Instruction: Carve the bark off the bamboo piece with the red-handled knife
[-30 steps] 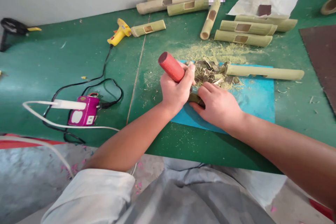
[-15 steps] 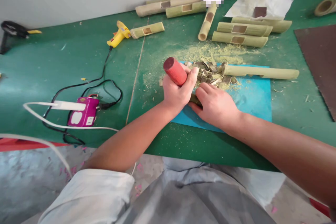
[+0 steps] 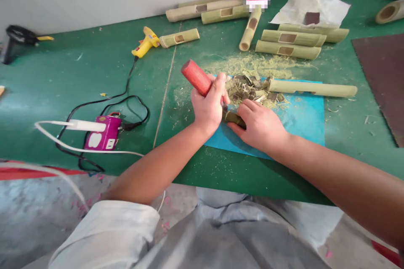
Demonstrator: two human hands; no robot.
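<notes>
Since half a second ago the left hand (image 3: 206, 107) has tipped the red round-ended wooden tool handle (image 3: 196, 77) further up and left; right hand barely shifted. Left hand fist-wrapped tight round that handle, blade end hidden under the fingers. Right hand (image 3: 260, 126) lies flat, fingers curled down pinning a short dark green bamboo piece (image 3: 234, 118) that sits on the blue cutting mat (image 3: 303, 122), just between both hands. Pile of brown and pale bamboo chips (image 3: 252, 89) touching the far side of the hands. Long pale bamboo tube (image 3: 312, 88) lies across the mat's far edge. Green table surface (image 3: 78, 75) holds a yellow glue gun (image 3: 145, 43), purple power adapter (image 3: 104, 138) with white plug and cable, more slotted bamboo tubes (image 3: 288, 44) near the wall, crumpled white paper (image 3: 311, 6), dark brown board (image 3: 383, 75) at right
</notes>
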